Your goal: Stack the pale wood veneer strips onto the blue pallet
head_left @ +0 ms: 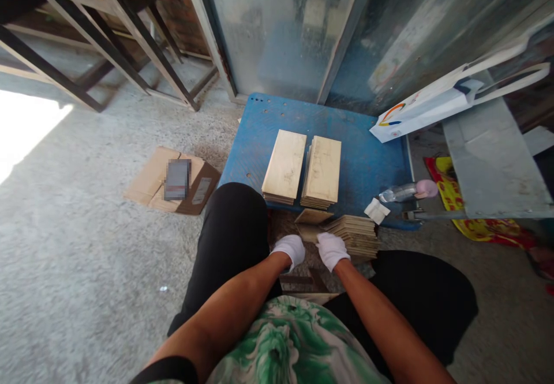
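Note:
Both of my hands wear white gloves and are low between my knees, at the near edge of the blue table (363, 136). My left hand (289, 251) is curled closed, and whatever its fingers hold is hidden. Close to it on the right, my right hand (332, 251) pinches the edge of a thin flat board (309, 233). Another thin board (314, 216) lies tilted just beyond. Beside my right hand leans a row of similar boards (357, 237). Two neat stacks, a left stack (285, 159) and a right stack (324, 168), rest on the table.
A clear bottle with a pink cap (426, 188) and a crumpled white paper (377, 211) lie at the table's right. A white paper bag (426, 113) leans behind them. On the floor at left stands a cardboard box (151, 179) with a dark blurred item on top.

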Motion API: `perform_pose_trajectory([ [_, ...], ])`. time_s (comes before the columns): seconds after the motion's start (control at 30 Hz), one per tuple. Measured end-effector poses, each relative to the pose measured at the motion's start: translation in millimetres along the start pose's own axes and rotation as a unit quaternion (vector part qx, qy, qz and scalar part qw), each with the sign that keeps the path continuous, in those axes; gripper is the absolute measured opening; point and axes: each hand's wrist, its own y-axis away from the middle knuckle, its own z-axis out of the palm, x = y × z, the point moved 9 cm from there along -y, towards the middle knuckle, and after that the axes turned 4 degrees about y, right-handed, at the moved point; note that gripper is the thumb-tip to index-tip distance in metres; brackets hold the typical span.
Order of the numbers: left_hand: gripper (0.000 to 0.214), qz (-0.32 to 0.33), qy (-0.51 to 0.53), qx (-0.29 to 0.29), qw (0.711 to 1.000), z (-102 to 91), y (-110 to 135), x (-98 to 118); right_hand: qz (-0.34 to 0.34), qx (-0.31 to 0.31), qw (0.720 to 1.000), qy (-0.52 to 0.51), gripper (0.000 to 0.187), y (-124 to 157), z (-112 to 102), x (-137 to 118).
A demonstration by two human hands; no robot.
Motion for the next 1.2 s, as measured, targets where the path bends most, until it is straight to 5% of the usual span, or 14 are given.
perform_pose_trajectory([
  [0.13, 0.038, -0.038, 0.048, 0.042, 0.997, -2.2, -3, -14, -0.002, -0.032, 0.999, -0.008, 0.027, -3, 0, 2],
  [0.33, 0.078, -0.049, 0.106, 0.132, 0.984, -15.6, -14, -26, -0.038, -0.073, 0.996, -0.022, 0.025, 5, -24, 9],
  [0.6, 0.025, 0.128, 0.217, 0.108, 0.962, -20.6, -14, 10, -0.090, -0.073, 0.993, -0.029, 0.030, 38, -68, 26],
  [0.87, 0.030, 0.212, 0.315, 0.151, 0.913, -55.0, 17, 31, -0.143, 0.000, 0.980, -0.140, 0.036, 62, -121, 37],
  [1.0, 0.037, 0.282, 0.402, 0.112, 0.864, -64.9, 37, 42, -0.148, -0.006, 0.965, -0.216, 0.038, 71, -144, 34],
  [1.1, 0.038, 0.264, 0.477, 0.092, 0.834, -66.3, 39, 42, -0.118, -0.005, 0.958, -0.261, 0.034, 71, -159, 33],
  [1.2, 0.033, 0.230, 0.548, 0.123, 0.795, -73.7, 34, 34, -0.029, 0.074, 0.937, -0.339, 0.036, 66, -170, 49],
])
